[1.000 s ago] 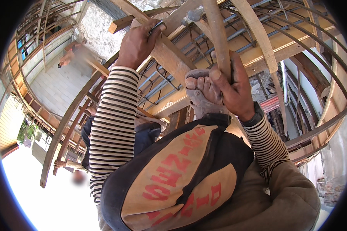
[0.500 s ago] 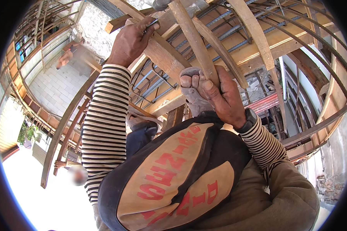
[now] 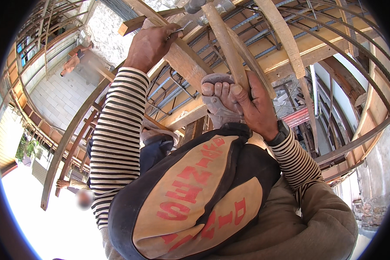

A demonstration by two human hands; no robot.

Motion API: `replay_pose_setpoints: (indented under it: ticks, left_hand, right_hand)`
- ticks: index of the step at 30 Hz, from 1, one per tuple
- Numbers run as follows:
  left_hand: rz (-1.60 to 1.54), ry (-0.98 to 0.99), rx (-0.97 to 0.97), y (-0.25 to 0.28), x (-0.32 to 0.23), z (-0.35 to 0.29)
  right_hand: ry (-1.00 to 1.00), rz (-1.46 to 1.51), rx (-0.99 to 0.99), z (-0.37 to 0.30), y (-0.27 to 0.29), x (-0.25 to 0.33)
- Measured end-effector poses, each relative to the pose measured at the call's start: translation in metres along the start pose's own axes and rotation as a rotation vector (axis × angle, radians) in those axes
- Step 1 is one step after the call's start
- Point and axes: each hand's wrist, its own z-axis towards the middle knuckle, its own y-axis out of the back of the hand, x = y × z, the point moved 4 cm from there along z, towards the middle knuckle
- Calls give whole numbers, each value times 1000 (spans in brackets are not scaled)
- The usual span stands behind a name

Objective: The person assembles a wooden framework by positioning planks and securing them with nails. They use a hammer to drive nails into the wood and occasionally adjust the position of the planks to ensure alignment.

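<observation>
My right hand (image 3: 260,106) is wrapped round the wooden handle of a hammer (image 3: 226,43). The hammer's dark metal head is at the top of the view, just beyond my left hand (image 3: 148,47). Between the thumb and fingers of that left hand a thin metal nail (image 3: 178,31) is pinched, its tip close to the hammer head. Under the left hand runs a thick wooden beam (image 3: 188,63). My sandalled foot (image 3: 221,97) rests at the beam's near end, beside the right hand. The nail's far end is hard to make out.
Steel reinforcing bars (image 3: 171,93) lie inside timber formwork beyond the beam. A wooden batten (image 3: 284,37) slants on the right, near long curved bars (image 3: 346,43). To the left, a long timber (image 3: 69,151) slopes down, and two other people (image 3: 71,65) are visible below.
The hammer head has shifted a little to the right. My left hand, with the nail, has also moved slightly right; the whole view has tilted a little.
</observation>
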Motion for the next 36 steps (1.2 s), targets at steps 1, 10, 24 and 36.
replay_pose_setpoints:
  ticks: [1,10,24,36]
  left_hand:
    - [10,-6,-4,1,0,-1]
    - [101,75,35,-8,-4,-6]
    - [111,66,32,-13,1,-10]
    - [91,45,7,-12,-2,-11]
  right_hand:
    - [3,-23,-12,-1,1,-2]
    - [-46,-42,-14,0,-3,-35]
    - [-39,-23,-79,7,1,-28]
    - [-15,149,-108,6,11,-4]
